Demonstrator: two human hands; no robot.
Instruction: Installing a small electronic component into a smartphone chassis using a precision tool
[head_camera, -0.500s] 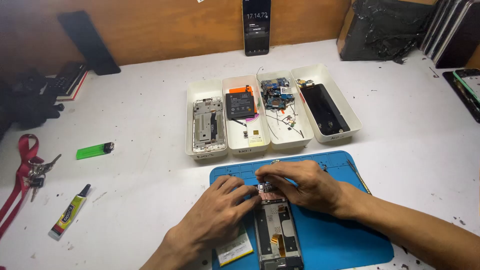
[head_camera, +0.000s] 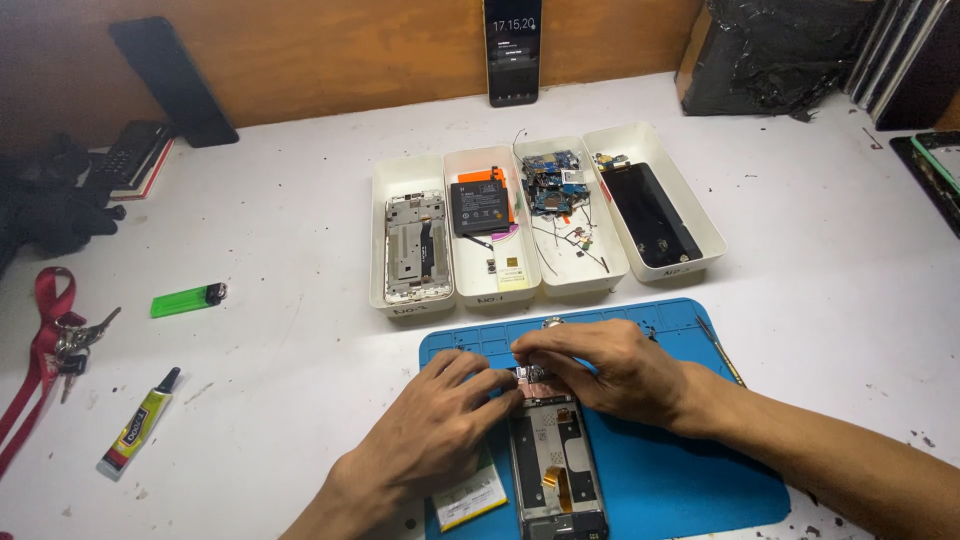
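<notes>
Left hand (head_camera: 440, 420) and right hand (head_camera: 600, 370) meet fingertips on top end of opened phone frame (head_camera: 555, 465), lying on blue mat (head_camera: 690, 480). Four white trays (head_camera: 545, 220) at 12 o'clock; green lighter (head_camera: 188, 299) at 10 o'clock.

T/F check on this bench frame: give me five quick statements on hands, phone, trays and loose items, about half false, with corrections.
1. Both hands, left hand and right hand, meet at the top end of the opened phone. True.
2. The phone lies on a red mat. False: the mat is blue.
3. Four white trays sit side by side behind the mat. True.
4. The green lighter lies inside a tray. False: it lies on the table, left of the trays.
5. The glue tube is in the left hand. False: it lies apart, on the table.
</notes>
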